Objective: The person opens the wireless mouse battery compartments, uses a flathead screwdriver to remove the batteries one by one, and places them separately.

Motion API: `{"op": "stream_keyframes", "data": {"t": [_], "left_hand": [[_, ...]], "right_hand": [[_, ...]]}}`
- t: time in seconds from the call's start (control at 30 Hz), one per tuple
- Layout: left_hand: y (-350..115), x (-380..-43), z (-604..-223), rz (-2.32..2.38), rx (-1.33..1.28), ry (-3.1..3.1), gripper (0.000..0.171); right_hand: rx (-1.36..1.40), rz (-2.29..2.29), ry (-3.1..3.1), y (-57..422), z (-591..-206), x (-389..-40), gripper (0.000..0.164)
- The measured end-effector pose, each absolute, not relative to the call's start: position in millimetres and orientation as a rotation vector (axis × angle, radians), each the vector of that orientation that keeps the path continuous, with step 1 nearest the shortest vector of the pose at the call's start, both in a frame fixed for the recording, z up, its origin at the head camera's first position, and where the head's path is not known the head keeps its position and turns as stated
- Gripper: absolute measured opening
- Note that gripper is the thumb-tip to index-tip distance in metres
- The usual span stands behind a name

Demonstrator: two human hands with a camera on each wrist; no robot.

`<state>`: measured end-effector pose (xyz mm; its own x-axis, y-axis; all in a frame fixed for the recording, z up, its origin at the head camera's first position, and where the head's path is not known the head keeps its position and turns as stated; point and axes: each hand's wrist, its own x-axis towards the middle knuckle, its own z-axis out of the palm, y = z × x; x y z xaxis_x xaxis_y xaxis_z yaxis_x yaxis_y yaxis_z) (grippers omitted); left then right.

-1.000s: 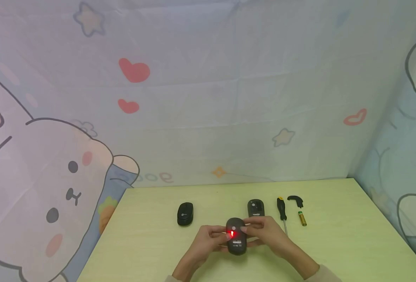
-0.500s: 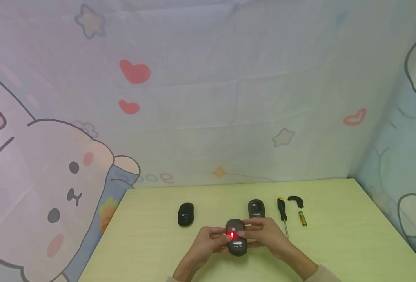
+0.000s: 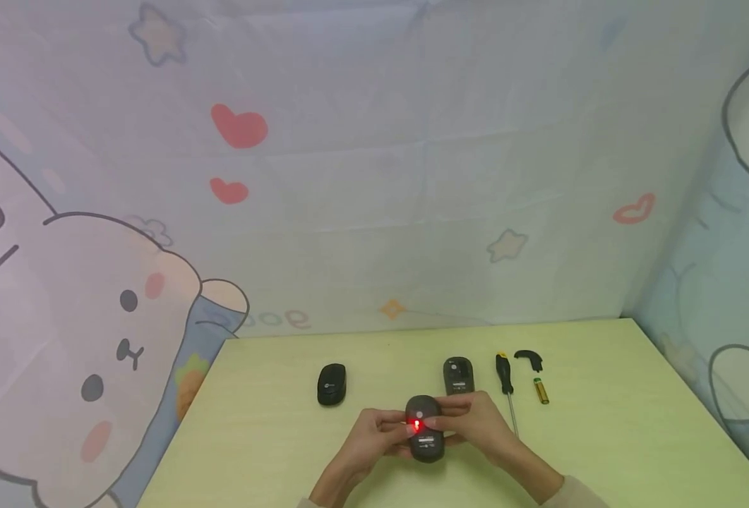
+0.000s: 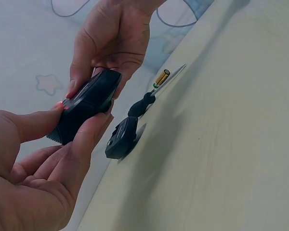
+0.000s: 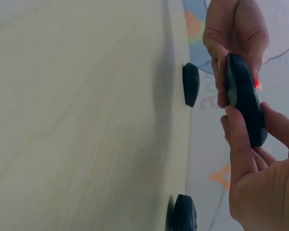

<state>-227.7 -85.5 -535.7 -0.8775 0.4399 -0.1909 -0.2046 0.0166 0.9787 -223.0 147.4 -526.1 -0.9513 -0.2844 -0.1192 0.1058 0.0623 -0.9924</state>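
Note:
A dark computer mouse (image 3: 426, 450) is held up off the table between both hands, its underside with a white label and a glowing red light facing the head camera. My left hand (image 3: 369, 443) grips its left side, the thumb on the underside beside the red light. From the other side my right hand (image 3: 485, 427) pinches it, thumb on the underside and fingers beneath. In the left wrist view the mouse (image 4: 89, 103) is seen edge-on, clear of the table. The right wrist view also shows the mouse (image 5: 244, 103) side-on between thumbs and fingers.
A second mouse (image 3: 459, 374) lies underside up just behind my right hand. Another black mouse (image 3: 332, 384) sits upright at the back left. To the right lie a screwdriver (image 3: 505, 374), a curved black cover piece (image 3: 529, 358) and a battery (image 3: 541, 390). Behind the table (image 3: 272, 423) hangs a printed cloth (image 3: 349, 176).
Over the last second the right thumb has slid a little down and left along the underside, toward the red light. Both hands otherwise keep their hold on the mouse.

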Motion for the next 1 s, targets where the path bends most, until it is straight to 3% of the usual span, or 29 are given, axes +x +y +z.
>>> {"op": "stream_keyframes", "data": {"t": [0.67, 1.0], "left_hand": [[-82.9, -226.7, -539.5, 1.911, 0.264, 1.872, 0.035], [-80.2, -229.6, -533.9, 1.916, 0.265, 1.886, 0.035]], "right_hand": [[-0.138, -1.976, 2.032, 147.7, -526.4, -222.2, 0.057], [-0.222, -1.882, 2.149, 153.1, -514.2, -227.1, 0.061]]}}
